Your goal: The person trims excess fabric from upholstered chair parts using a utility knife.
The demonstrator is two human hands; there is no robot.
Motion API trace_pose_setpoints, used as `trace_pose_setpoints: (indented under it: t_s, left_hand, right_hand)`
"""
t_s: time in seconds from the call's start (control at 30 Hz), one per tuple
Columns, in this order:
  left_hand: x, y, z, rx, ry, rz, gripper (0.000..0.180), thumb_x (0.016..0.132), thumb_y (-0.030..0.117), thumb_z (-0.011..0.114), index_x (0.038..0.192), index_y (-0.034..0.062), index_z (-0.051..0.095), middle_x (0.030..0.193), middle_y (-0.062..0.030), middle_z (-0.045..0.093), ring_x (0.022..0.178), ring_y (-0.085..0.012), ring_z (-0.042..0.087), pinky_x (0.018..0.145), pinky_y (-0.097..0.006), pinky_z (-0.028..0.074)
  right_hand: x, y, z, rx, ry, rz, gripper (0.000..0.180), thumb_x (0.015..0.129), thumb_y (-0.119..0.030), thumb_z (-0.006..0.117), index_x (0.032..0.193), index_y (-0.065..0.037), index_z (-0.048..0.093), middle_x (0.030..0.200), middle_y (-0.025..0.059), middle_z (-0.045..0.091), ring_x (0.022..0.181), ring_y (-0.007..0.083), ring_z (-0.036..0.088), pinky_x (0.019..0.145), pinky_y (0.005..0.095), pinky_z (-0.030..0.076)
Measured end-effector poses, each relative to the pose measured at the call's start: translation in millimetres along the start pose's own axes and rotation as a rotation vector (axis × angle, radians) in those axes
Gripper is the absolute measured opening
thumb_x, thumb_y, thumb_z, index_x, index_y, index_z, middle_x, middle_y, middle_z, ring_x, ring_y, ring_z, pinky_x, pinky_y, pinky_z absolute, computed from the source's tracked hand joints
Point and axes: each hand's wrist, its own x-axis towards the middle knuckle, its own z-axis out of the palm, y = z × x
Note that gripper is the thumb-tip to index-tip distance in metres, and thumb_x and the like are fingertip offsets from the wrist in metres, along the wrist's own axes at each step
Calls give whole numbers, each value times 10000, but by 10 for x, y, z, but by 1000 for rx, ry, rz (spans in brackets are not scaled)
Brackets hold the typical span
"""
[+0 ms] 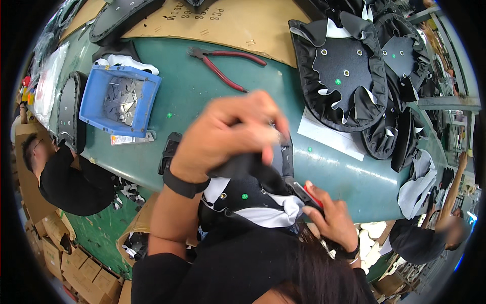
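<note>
A black cushion panel [233, 195] with metal eyelets, a green round sticker and white-backed cover edges lies at the table's near edge, close to my body. Over it my left hand [233, 131] is raised and smeared by motion, its fingers curled on a strip of black cover material [260, 172] pulled up from the panel. My right hand [331, 218] is closed round a red-and-black handled tool [307, 194] with a grey metal front, held at the panel's right edge beside bunched white fabric. The tool's exact kind is hard to make out.
Red-handled pliers [223, 61] lie beyond my left hand. A blue bin [91, 101] of small metal pieces stands at left. Finished-looking black cushions [344, 76] are stacked at right on white paper [324, 137]. Cardboard [217, 25] covers the far side. Co-workers [76, 177] sit at both sides.
</note>
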Motion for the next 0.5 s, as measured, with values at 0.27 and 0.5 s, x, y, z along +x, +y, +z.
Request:
trace_pose_setpoints:
  t_s: [0.27,0.5]
  left_hand:
    - [-261,-335,293,1691,-327,273,202,767,200,692,630,97,585,667,-20,499,743,-200,497,742,-360,346]
    - [-145,-293,85,216,3,167,289,772,32,693,570,31,485,627,-19,449,769,-157,521,723,-318,414]
  right_hand:
    - [260,-75,-323,-185,-160,9,506,863,-280,661,1348,-231,527,736,121,661,636,361,622,559,432,472]
    - [-291,-93,-75,-100,-58,-26,507,853,-235,696,1317,-101,543,919,178,691,762,383,659,647,427,517]
